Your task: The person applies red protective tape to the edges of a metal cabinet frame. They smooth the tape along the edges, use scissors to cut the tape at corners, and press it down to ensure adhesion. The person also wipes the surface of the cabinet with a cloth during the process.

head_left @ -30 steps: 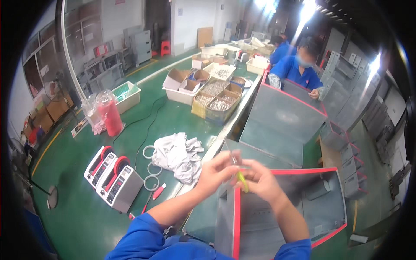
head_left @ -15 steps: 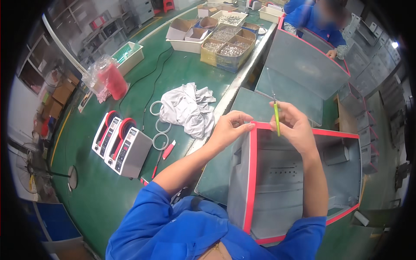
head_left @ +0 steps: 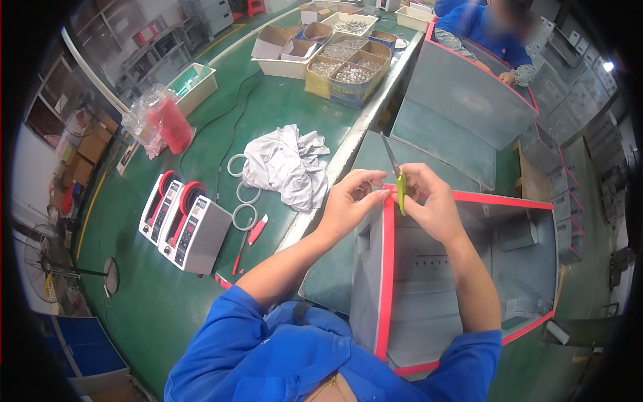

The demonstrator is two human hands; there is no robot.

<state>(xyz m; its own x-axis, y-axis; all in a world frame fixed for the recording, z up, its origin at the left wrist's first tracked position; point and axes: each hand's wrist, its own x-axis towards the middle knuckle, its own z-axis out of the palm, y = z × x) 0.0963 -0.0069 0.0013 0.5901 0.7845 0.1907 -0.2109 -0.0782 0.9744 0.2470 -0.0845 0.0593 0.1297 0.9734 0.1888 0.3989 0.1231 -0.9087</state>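
Note:
A grey metal cabinet shell (head_left: 365,288) lies in front of me with its open side up, and red tape (head_left: 386,281) runs along its rim. At the rim's far left corner, my left hand (head_left: 351,201) is closed, thumb and fingers bent together. Its thumb tip meets the tape there, but anything pinched between the fingers is too small to make out. My right hand (head_left: 429,204) grips scissors (head_left: 401,187) by their yellow-green handles, just right of my left fingertips. The scissor blades point up and away, past the corner.
On the green table to the left are two white tape dispensers (head_left: 194,234), grey tape rolls (head_left: 245,216), a red-handled cutter (head_left: 257,229) and a grey cloth (head_left: 288,167). Bins of small metal parts (head_left: 351,72) stand farther back. A co-worker leans over another red-edged panel (head_left: 462,94).
My right hand has moved left with the scissors, bringing them close to my left fingertips. The scissor blades now tilt farther left. My left hand stays at the corner.

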